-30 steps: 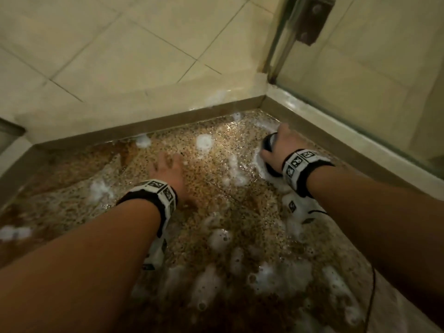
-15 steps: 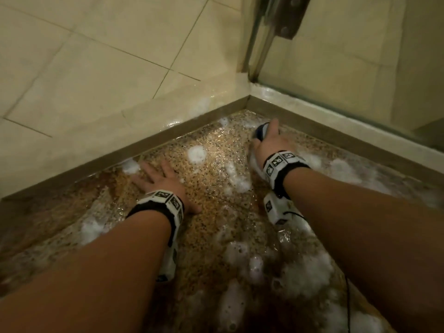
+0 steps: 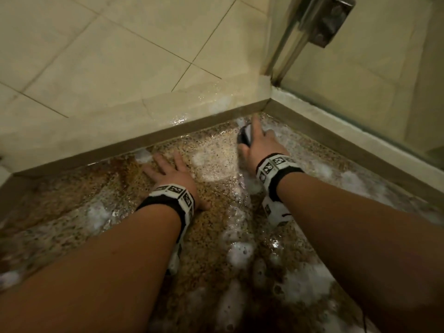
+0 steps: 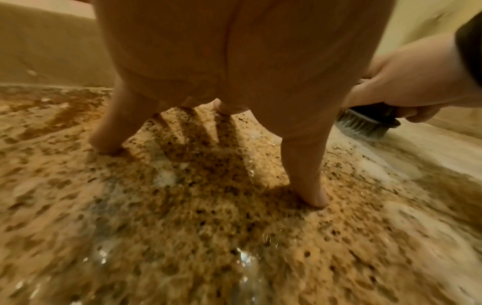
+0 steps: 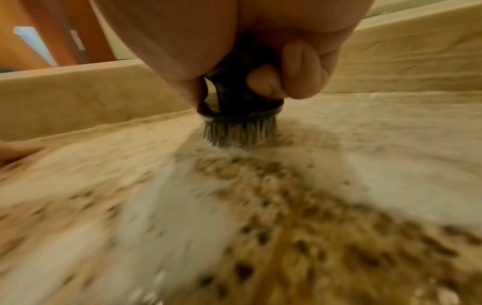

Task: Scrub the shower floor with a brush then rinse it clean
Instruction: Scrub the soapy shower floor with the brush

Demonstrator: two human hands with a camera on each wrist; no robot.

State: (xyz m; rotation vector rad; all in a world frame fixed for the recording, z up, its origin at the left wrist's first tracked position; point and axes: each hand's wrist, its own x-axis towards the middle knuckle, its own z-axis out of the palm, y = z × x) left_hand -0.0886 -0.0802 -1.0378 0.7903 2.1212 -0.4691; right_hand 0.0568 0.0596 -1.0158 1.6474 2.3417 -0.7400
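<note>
The speckled brown shower floor (image 3: pixel 115 203) is wet, with white foam (image 3: pixel 240 254) in patches. My right hand (image 3: pixel 258 146) grips a small black scrub brush (image 3: pixel 244 136) near the far corner, its grey bristles (image 5: pixel 238 134) pressed on the floor. Seen from the left wrist, the brush (image 4: pixel 365 123) sits at the right, under my right hand (image 4: pixel 407 86). My left hand (image 3: pixel 171 175) rests on the floor left of the brush, fingers spread and fingertips (image 4: pixel 314 198) touching the wet stone (image 4: pixel 208 227).
A low beige curb (image 3: pixel 153 138) runs along the far side and meets a second curb (image 3: pixel 336 138) at the corner. A glass door (image 3: pixel 372 75) with a metal hinge (image 3: pixel 332 20) stands on the right. Beige wall tiles (image 3: pixel 120 56) rise behind the curb.
My right hand has pushed the brush farther towards the corner. My left hand stays planted on the floor. The head view has shifted closer to the corner.
</note>
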